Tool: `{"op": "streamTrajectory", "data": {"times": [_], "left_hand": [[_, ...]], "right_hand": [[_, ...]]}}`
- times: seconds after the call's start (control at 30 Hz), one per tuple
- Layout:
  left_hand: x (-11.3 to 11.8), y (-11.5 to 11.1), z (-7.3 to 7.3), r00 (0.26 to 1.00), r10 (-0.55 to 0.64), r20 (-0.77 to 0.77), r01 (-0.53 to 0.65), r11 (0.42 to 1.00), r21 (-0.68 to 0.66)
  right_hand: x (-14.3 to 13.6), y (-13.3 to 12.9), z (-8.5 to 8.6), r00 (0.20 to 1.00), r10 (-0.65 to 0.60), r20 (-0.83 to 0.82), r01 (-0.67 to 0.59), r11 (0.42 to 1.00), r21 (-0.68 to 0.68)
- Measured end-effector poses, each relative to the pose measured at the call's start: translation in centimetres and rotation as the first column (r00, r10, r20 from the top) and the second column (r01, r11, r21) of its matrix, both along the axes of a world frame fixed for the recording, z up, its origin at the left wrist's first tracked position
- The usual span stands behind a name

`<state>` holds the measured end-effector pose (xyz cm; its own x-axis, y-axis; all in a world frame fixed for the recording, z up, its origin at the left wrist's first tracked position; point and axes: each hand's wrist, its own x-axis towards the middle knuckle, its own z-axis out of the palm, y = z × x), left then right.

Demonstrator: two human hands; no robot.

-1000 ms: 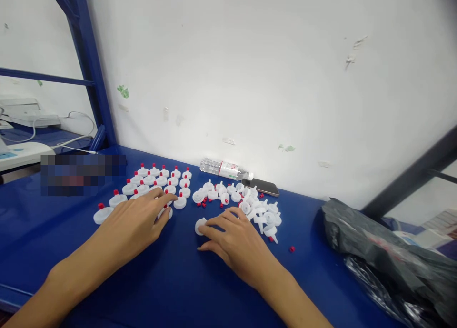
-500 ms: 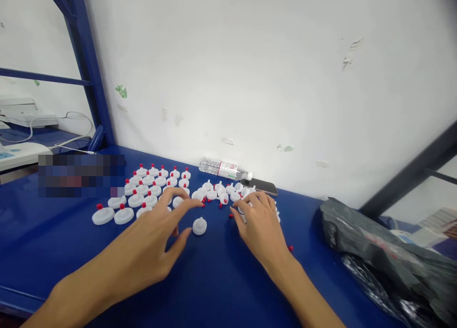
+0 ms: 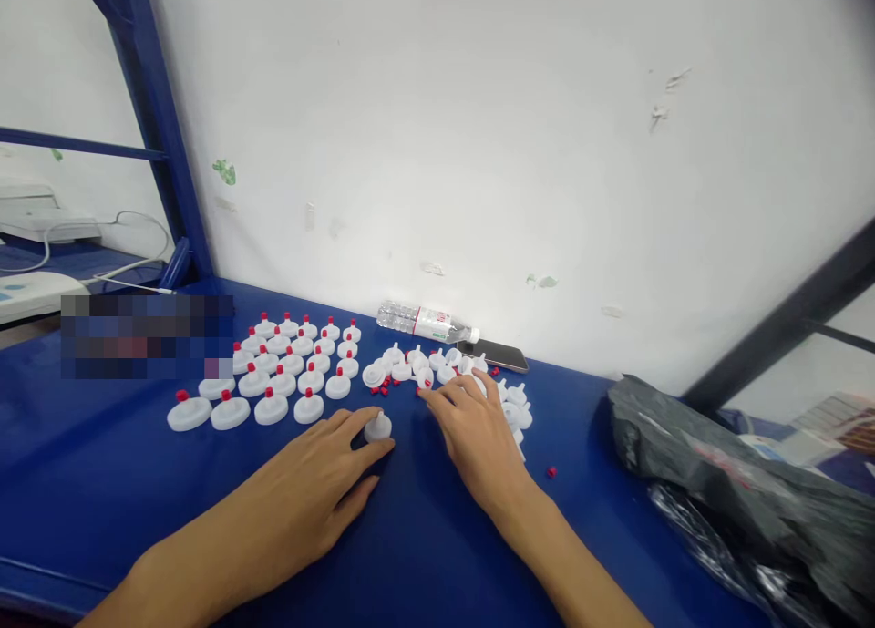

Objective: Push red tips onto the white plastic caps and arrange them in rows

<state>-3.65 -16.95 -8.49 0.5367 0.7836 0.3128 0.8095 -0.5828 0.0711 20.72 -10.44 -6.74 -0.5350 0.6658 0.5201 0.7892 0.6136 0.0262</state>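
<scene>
My left hand [image 3: 311, 478] curls its fingers around a white funnel-shaped cap [image 3: 378, 427] standing upright on the blue table, its narrow spout bare. My right hand [image 3: 478, 437] lies palm down with fingers stretched out, the fingertips reaching the small red tips [image 3: 385, 382] scattered at the near edge of a heap of white caps [image 3: 402, 370]. One red tip lies right at its index fingertip; the underside of this hand is hidden. More loose white caps [image 3: 518, 416] lie beside the right hand. On the left stand rows of white caps with red tips fitted [image 3: 272, 407].
Against the wall lie a clear water bottle [image 3: 430, 324] and a phone [image 3: 502, 355]. A grey plastic bag [image 3: 711, 482] rests at the right. One red tip [image 3: 551, 472] lies alone right of my forearm. A blue metal post [image 3: 168, 118] rises at the back left.
My left hand has moved onto the single white cap and closed around it. My right hand has shifted left and stretched its fingers to the red tips. The view has shifted slightly.
</scene>
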Motion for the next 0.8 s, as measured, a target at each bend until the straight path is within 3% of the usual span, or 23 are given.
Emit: {"op": "streamTrajectory", "data": {"times": [0.13, 0.27, 0.43, 0.8], "left_hand": [[0.3, 0.0, 0.3, 1.0, -0.021, 0.017, 0.021, 1.0, 0.008], [0.6, -0.2, 1.3, 0.997, -0.057, 0.047, 0.058, 0.998, -0.018], [1.1, -0.4, 1.8, 0.993, -0.097, 0.068, 0.1, 0.994, -0.052], [1.0, -0.6, 2.4, 0.986, -0.104, 0.133, 0.111, 0.993, -0.043]], "right_hand": [[-0.9, -0.8, 0.4, 0.931, 0.09, -0.353, -0.149, 0.978, -0.143], [-1.7, -1.5, 0.8, 0.841, 0.136, -0.524, -0.281, 0.937, -0.207], [-2.2, -1.7, 0.4, 0.806, 0.167, -0.568, -0.317, 0.932, -0.176], [-2.1, -1.8, 0.4, 0.858, 0.087, -0.507, -0.275, 0.911, -0.308]]}}
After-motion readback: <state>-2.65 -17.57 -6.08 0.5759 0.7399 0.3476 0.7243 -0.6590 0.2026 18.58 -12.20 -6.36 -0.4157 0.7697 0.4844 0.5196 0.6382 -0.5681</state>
